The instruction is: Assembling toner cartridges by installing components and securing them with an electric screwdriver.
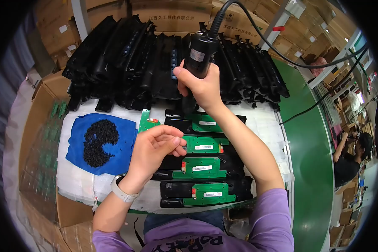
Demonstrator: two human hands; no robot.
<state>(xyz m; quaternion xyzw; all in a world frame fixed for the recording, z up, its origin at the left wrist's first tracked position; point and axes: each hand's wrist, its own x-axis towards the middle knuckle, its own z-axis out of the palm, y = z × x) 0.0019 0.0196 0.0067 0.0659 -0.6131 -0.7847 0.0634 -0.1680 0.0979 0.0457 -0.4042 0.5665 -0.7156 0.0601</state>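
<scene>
My right hand grips a black corded electric screwdriver, held upright with its tip down at the topmost of several black plastic trays that carry green circuit boards. My left hand hovers over the second tray with fingertips pinched together, seemingly on a small screw that is too tiny to make out. It lies beside a loose green board. A white watch band sits on the left wrist.
A blue cloth with a heap of small black screws lies left on white foam. Stacked black plastic housings fill the back. A cardboard box of green boards stands left. Another person works beside the green conveyor.
</scene>
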